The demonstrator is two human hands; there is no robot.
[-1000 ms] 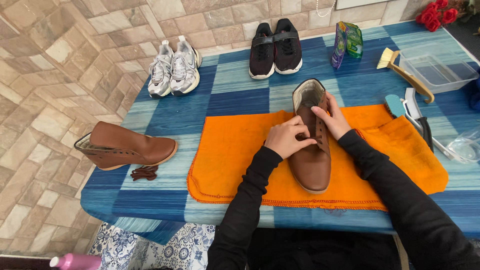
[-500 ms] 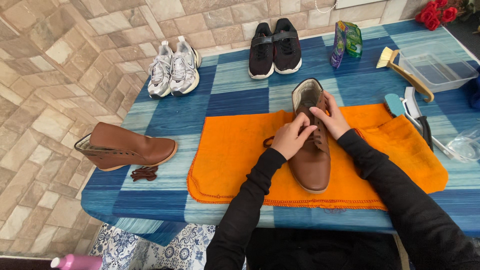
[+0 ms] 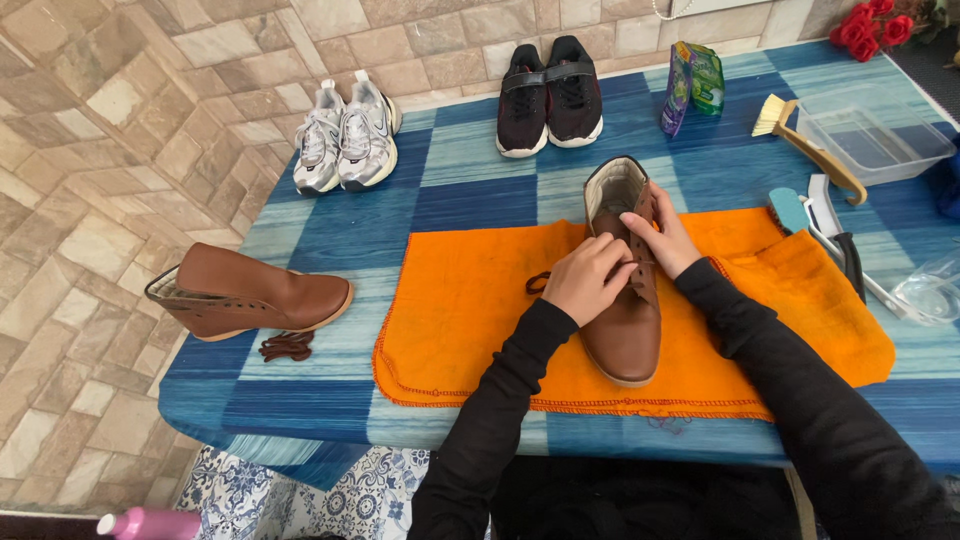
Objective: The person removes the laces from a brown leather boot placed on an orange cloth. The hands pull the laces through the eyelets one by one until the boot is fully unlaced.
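Brown boot (image 3: 628, 330) laces pinched by both hands' grip (image 3: 590, 280).

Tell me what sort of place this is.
Probably a home shoe-cleaning setup: a brown leather shoe lies on an orange cloth over a blue checked table, with brushes and a clear tub against a stone-tiled wall.

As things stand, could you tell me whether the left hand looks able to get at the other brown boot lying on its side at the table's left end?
Probably yes: the left hand is busy at the laces of the brown shoe, but only orange cloth and bare tablecloth lie between it and the brown boot.
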